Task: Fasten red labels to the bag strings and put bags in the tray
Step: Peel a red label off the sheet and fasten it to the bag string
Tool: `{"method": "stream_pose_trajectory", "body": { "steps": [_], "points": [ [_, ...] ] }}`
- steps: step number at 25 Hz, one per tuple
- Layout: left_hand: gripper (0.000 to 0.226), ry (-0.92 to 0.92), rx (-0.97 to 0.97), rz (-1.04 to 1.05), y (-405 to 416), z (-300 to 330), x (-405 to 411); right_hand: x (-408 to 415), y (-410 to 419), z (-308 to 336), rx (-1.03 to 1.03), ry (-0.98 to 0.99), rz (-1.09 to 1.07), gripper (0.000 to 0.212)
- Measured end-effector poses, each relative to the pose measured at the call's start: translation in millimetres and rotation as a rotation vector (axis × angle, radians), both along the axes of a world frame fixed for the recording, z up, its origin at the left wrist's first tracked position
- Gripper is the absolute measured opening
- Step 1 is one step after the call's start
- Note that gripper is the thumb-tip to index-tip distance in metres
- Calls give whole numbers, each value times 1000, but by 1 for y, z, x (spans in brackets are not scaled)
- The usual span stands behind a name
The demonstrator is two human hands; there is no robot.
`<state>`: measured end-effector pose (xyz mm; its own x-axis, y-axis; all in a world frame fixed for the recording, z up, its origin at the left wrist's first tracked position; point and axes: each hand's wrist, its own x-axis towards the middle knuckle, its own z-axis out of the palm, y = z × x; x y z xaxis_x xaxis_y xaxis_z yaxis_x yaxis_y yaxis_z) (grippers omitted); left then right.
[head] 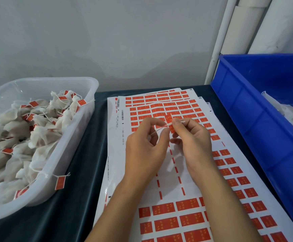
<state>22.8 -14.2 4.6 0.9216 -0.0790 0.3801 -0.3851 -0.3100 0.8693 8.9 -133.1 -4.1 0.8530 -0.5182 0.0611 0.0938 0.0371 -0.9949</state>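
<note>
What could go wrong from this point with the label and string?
The left hand and right hand pinch a thin string at a red label; it may fold on crooked or miss the string. It could also stick to the sheets just below. One tag already hangs outside the tray and might snag.

The blue crate [257, 109] is cut off at the right edge, and the label [171, 127] is largely hidden by fingers [177, 123].

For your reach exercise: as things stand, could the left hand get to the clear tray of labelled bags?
Probably yes: the clear tray sits open-topped to that side, nothing between, though the left hand now pinches a string.
</note>
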Motion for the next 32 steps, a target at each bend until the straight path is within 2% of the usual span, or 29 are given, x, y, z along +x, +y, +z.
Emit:
{"method": "stream_pose_trajectory", "body": {
  "steps": [8, 17, 27, 32],
  "points": [
    [1, 81, -70, 21, 0, 0, 4, 0, 3, 2, -17, -17, 3, 16],
    [5, 234, -210, -22, 3, -1, 9, 0, 3, 1, -42, -34, 9, 16],
    [12, 270, -245, -48, 5, -2, 11, -3, 2, 2, -131, -59, 51, 13],
    [11, 282, -252, -38, 5, -2, 13, -3, 1, 4, -44, -113, 72, 12]
  ]
}}
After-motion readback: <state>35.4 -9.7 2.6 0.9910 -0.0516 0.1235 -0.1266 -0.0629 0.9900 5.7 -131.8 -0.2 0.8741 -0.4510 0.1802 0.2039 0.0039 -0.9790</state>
